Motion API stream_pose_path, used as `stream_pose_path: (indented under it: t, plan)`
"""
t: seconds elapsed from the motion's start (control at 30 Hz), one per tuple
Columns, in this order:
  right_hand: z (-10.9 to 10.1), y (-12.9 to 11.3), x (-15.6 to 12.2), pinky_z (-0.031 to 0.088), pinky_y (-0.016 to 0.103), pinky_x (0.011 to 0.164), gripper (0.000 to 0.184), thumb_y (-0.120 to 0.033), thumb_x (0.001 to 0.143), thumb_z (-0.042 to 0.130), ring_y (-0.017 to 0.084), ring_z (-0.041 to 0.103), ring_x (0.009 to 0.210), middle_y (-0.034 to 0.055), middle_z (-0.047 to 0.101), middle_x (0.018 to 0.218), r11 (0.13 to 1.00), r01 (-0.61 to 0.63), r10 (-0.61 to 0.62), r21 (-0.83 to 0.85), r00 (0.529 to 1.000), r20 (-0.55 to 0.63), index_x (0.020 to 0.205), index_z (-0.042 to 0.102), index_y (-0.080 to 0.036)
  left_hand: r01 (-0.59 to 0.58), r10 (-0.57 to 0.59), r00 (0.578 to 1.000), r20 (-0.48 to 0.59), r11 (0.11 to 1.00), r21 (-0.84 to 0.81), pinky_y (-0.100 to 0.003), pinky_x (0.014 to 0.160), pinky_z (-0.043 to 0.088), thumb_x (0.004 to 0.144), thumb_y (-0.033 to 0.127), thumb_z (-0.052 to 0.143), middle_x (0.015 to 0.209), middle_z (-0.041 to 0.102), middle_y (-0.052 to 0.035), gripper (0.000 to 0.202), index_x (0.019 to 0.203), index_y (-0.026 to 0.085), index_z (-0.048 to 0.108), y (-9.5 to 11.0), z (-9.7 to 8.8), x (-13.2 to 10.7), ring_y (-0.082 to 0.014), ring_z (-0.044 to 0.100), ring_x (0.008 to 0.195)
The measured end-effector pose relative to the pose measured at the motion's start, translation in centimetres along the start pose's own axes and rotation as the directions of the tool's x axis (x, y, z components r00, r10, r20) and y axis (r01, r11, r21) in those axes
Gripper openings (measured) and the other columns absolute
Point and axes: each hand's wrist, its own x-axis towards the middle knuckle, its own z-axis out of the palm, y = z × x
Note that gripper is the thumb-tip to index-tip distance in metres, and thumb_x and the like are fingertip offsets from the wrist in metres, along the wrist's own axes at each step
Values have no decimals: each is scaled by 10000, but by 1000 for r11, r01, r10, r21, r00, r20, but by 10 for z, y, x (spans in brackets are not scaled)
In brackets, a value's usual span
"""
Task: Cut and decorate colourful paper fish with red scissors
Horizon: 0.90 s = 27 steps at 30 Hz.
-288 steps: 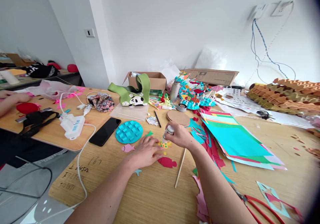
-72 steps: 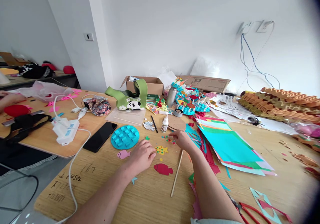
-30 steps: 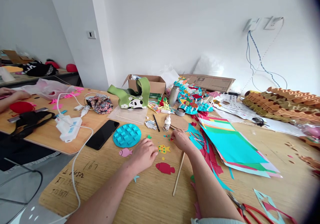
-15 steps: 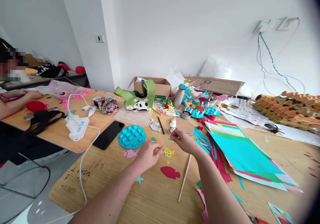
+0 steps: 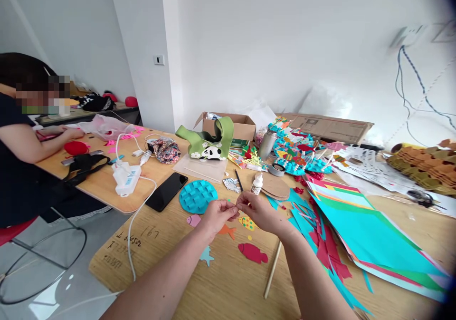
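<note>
My left hand (image 5: 221, 217) and my right hand (image 5: 258, 211) meet fingertip to fingertip above the wooden table. Both are pinched closed, and whatever sits between the fingers is too small to make out. Under and around them lie paper fish: a yellow spotted fish (image 5: 246, 223), an orange fish (image 5: 228, 231) partly covered by my left hand, a pink fish (image 5: 193, 221) and a red fish (image 5: 252, 253). A light blue starfish (image 5: 206, 256) rests by my left wrist. Behind my left hand is a blue woven paper disc (image 5: 198, 197). A wooden stick (image 5: 273, 270) lies beside my right forearm.
A glue bottle (image 5: 257, 184), cardboard discs (image 5: 276, 188) and a pencil (image 5: 238, 180) lie beyond my hands. Coloured paper sheets (image 5: 377, 229) spread at right. A phone (image 5: 167, 191), power strip (image 5: 127, 179) and panda bag (image 5: 210, 144) stand left and behind. Another person (image 5: 21, 144) sits far left.
My hands, apart before, have come together with fingertips meeting. The orange fish now shows beneath my left hand. The view has turned left, bringing more of the other person into sight.
</note>
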Motion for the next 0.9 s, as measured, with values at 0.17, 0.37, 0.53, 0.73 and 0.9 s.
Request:
stream_pose_path:
  t: [0.17, 0.37, 0.53, 0.73, 0.9]
  plan:
    - [-1, -3, 0, 393, 237, 586, 73, -179, 808, 506, 137, 527, 669, 26, 606, 734, 1000, -1, 1, -12, 1000, -7, 772, 568, -169, 2, -2, 1000, -17, 1000, 0, -281, 679, 435, 560, 476, 777, 656, 652, -39, 402, 697, 114, 666, 1, 0, -1, -139, 576, 642]
    - [-1, -5, 1, 404, 233, 587, 71, -153, 786, 518, 132, 539, 665, 24, 618, 736, 999, 28, -29, -32, 999, -22, 758, 580, -173, 4, -4, 1000, -16, 1000, -16, -278, 673, 442, 566, 460, 776, 658, 651, -37, 386, 702, 115, 672, -1, -1, 0, -136, 578, 632]
    - [-2, -9, 1, 401, 238, 603, 94, -109, 757, 522, 135, 544, 672, 28, 627, 740, 998, 30, -32, -61, 999, -36, 748, 595, -167, 10, -10, 1000, 12, 1000, -28, -269, 658, 439, 581, 463, 771, 672, 658, -50, 398, 730, 104, 685, -3, -3, 1, -133, 579, 636]
    - [-4, -13, -1, 401, 235, 602, 97, -119, 761, 519, 137, 550, 680, 32, 637, 758, 997, 19, -21, -80, 999, -35, 763, 604, -164, 5, -5, 1000, -21, 1000, -25, -274, 651, 446, 562, 463, 782, 672, 653, -49, 402, 709, 104, 674, -4, -3, 2, -131, 574, 625]
    - [-6, -13, -1, 397, 237, 588, 120, -157, 787, 492, 140, 552, 665, 32, 646, 742, 995, -36, 31, -95, 998, -56, 773, 610, -170, -7, 7, 999, -49, 1000, 8, -273, 644, 445, 557, 488, 773, 652, 645, -39, 426, 721, 110, 665, -4, -1, 4, -130, 568, 615]
